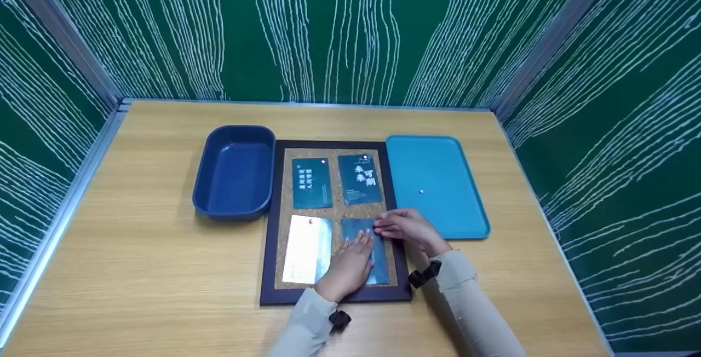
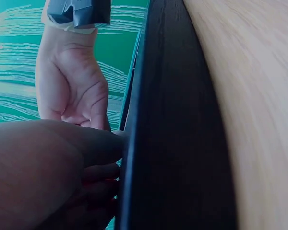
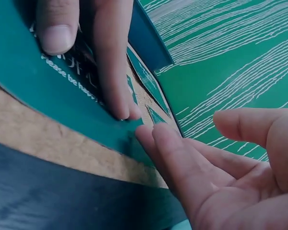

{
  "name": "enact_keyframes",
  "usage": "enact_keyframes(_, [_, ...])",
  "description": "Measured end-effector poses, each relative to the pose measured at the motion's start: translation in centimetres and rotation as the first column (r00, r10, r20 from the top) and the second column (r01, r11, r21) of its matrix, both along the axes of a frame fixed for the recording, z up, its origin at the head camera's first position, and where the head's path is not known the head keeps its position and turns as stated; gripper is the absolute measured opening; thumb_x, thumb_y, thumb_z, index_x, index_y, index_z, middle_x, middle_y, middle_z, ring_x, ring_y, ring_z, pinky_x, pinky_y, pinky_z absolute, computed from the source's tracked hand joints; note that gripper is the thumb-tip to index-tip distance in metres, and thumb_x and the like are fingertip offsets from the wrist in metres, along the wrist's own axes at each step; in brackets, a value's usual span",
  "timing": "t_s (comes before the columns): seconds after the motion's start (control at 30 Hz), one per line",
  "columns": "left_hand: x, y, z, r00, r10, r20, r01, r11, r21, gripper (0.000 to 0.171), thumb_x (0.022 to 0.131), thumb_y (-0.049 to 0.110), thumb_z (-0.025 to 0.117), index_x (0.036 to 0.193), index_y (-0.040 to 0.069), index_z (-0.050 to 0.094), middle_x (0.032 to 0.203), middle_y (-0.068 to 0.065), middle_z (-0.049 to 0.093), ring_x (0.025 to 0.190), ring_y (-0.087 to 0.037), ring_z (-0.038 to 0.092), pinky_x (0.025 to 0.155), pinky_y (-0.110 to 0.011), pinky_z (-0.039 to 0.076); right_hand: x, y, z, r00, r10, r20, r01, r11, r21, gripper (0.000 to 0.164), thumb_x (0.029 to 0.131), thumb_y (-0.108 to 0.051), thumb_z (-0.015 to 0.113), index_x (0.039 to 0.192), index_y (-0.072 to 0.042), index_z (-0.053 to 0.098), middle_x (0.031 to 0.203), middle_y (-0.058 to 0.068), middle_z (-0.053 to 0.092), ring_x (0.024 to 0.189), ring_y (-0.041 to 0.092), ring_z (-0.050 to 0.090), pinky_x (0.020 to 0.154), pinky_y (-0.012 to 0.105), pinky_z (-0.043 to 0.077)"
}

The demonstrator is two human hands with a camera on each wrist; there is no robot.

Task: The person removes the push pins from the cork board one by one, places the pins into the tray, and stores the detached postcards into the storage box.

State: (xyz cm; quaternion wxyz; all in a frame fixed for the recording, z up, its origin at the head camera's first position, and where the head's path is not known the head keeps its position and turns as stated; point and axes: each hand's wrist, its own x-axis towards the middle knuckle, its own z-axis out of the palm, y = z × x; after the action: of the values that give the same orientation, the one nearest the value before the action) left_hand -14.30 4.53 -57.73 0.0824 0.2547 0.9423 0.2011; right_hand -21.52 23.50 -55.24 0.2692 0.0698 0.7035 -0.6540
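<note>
My left hand rests over the lower right green card on a cork board with a dark frame. In the right wrist view its fingers lie straight across the card's white print. My right hand is at that card's upper right edge. Its fingertips come right to the card's surface, the thumb standing apart from them. Two green cards with white characters lie in the upper row, and a glare-lit card lies lower left. Each of these three has a small pin near its top.
Left of the board stands a deep blue bin. A flat light-blue tray lies to the right, with one small pin on it. Green panels with white wavy lines enclose the wooden table at the back and sides.
</note>
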Motion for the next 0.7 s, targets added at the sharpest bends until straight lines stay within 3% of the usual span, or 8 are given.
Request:
enact_keyframes(0.17, [0.0,0.0,0.0,1.0,0.002,0.0,-0.002,1.0,0.007,0.052,0.1,0.026,0.05,0.146,0.005,0.04,0.155,-0.01,0.033,0.145,-0.024,0.03,0.118,-0.045,0.027,0.0,0.8,0.3,0.999,-0.051,0.011,0.051,0.999,0.006,0.042,0.098,-0.016,0.053,0.128,0.014,0.051,0.115,0.023,0.067,0.096,0.019,0.071,0.086,0.029,0.057])
enact_keyframes(0.43, [-0.1,-0.1,0.3,1.0,0.016,0.017,-0.015,1.0,-0.024,0.052,0.1,0.026,0.049,0.146,0.005,0.039,0.155,-0.009,0.033,0.145,-0.024,0.029,0.118,-0.046,0.026,0.1,1.4,0.3,0.997,-0.043,0.06,0.046,0.998,-0.047,0.044,0.097,-0.018,0.054,0.128,0.013,0.05,0.116,0.022,0.067,0.098,0.022,0.071,0.087,0.034,0.057])
enact_keyframes(0.7, [0.1,0.1,0.3,0.999,0.015,0.043,-0.015,1.0,0.0,0.052,0.101,0.026,0.048,0.147,0.005,0.037,0.156,-0.009,0.031,0.146,-0.024,0.027,0.119,-0.046,0.025,0.4,1.6,-0.1,0.995,-0.046,0.093,0.052,0.997,-0.063,0.043,0.098,-0.018,0.052,0.129,0.01,0.05,0.119,0.021,0.066,0.1,0.022,0.07,0.089,0.038,0.056])
